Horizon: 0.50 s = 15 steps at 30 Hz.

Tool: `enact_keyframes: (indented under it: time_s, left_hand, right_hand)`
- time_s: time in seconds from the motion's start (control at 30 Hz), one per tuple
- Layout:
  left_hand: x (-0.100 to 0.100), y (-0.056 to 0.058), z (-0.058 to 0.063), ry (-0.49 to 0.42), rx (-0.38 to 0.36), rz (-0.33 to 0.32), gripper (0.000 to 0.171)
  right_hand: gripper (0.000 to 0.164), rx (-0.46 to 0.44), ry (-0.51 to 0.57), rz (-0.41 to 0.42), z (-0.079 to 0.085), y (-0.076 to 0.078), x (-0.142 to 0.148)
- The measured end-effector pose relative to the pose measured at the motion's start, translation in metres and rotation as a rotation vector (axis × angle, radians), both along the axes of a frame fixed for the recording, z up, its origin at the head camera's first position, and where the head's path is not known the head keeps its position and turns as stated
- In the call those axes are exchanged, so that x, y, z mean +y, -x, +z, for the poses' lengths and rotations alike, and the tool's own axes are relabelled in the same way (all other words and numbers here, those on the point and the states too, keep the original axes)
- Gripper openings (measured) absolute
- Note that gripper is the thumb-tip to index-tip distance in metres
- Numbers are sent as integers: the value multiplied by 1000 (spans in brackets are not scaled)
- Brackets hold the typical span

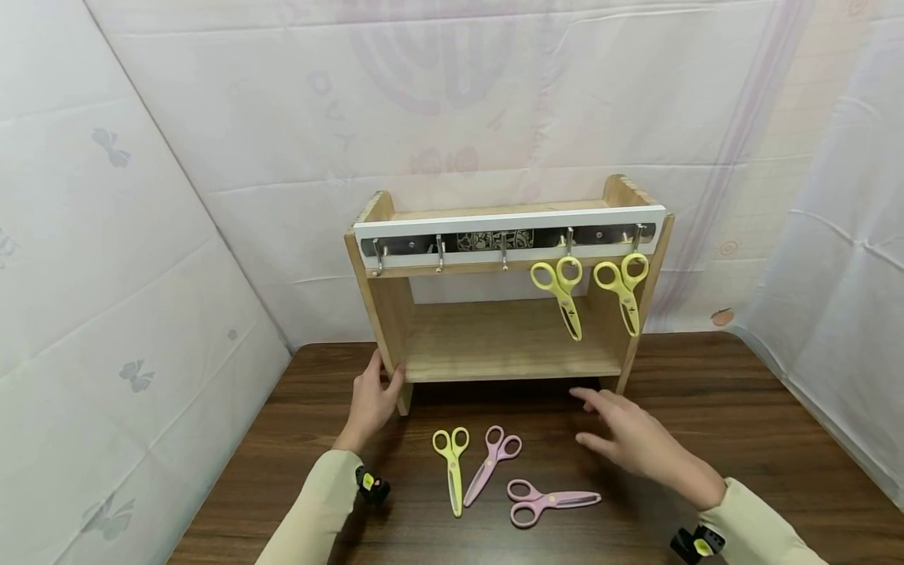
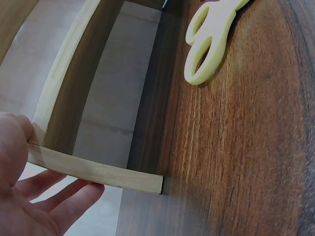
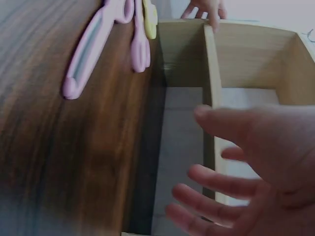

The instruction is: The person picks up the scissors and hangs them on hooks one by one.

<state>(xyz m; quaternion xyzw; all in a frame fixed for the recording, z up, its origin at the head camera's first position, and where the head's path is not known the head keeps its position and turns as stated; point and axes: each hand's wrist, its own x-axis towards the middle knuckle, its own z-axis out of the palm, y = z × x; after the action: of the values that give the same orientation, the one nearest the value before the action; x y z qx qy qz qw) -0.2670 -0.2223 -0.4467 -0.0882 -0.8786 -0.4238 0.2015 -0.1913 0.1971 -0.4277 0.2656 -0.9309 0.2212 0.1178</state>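
Observation:
My left hand [image 1: 373, 400] grips the lower left side panel of a wooden shelf [image 1: 512, 341], thumb at the front and fingers along its outer face. My right hand [image 1: 632, 435] is held in front of the shelf's lower right corner, fingers spread and nothing in them. Along the shelf's top front runs a hook rail [image 1: 410, 245] with several metal hooks. Two yellow scissors hang from its right end, one pair [image 1: 565, 297] left of the other pair [image 1: 625, 292]. Between my hands lie yellow scissors [image 1: 453, 471], pink scissors [image 1: 487, 468] and a second pink pair [image 1: 558, 500] turned sideways.
The shelf stands on a dark wood table [image 1: 297, 479], near its back edge. Pale patterned cloth [image 1: 212, 157] covers the walls behind and at both sides. Beneath the lower board is a low gap between the side panels.

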Motion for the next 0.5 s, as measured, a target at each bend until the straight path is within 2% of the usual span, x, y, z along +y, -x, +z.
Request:
enact_keyframes:
  time_s: [0.2,0.5]
  left_hand:
    - [0,0,0,9,-2,2,43]
    - [1,0,2,-4,-34,6,42]
  right_hand:
    - [58,-81,-103,155,-8,-5,-3]
    - [65,-176,-209,269,-12,-12,-11]
